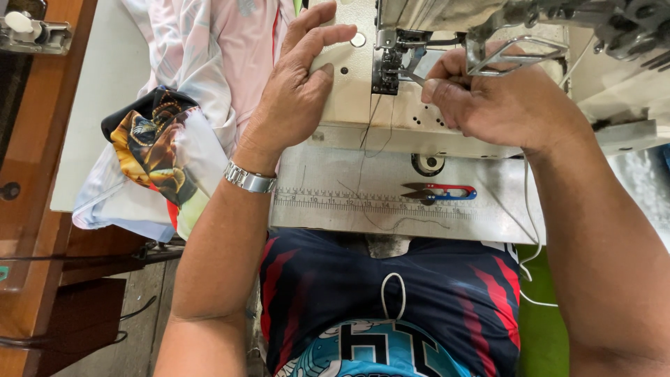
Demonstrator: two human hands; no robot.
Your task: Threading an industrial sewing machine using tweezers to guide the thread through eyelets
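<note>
Leftmost, a heap of printed fabric (164, 150), soft and limp, slumps over the edge of the pale tabletop (91, 105); judged by its folds it would slide and bunch, so best gathered by a fistful. Next, the left hand (293, 87) lies flat and spread wide on the sewing machine bed (363, 105), holding nothing. Below, small thread snips (438, 192) with red and blue handles rest on the metal plate with a ruler strip. Rightward, the right hand (488, 98) pinches narrow at the needle area (394, 66), seemingly on fine thread, light and easily snapped.
</note>
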